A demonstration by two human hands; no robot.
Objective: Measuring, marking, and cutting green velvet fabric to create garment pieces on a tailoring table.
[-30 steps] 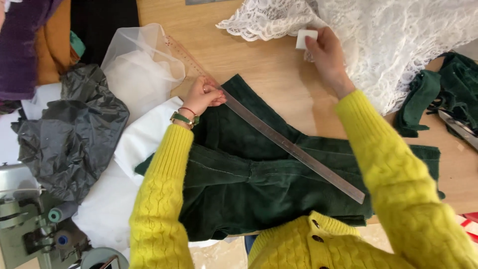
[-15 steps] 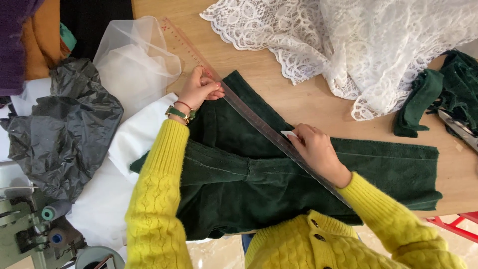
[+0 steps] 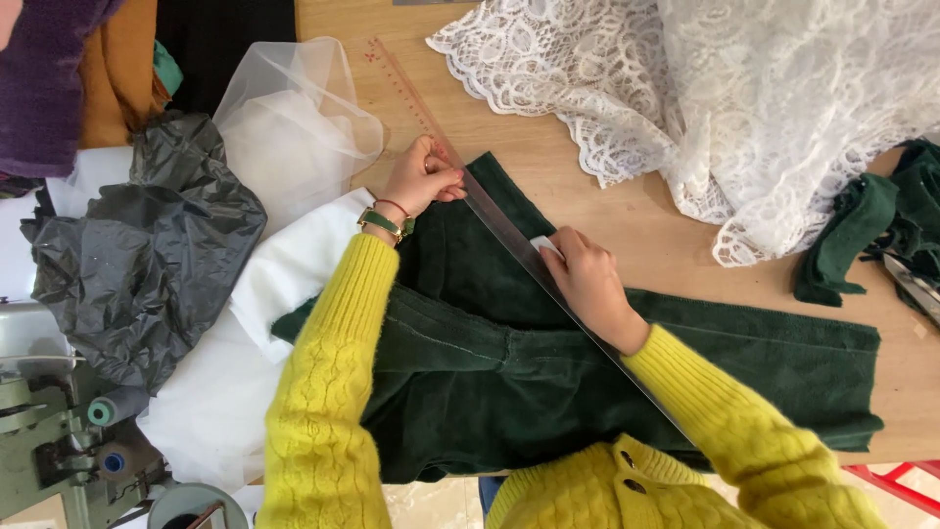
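Two hands on one ruler (image 3: 509, 235): left hand (image 3: 423, 178) pressing, right hand (image 3: 587, 284) grip apparently pinching one chalk (image 3: 544, 245).

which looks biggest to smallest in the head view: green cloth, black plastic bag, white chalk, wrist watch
1. green cloth, spread across the table
2. black plastic bag
3. wrist watch and white chalk in the right hand: both tiny, and the chalk is partly hidden, so no ranking between them.
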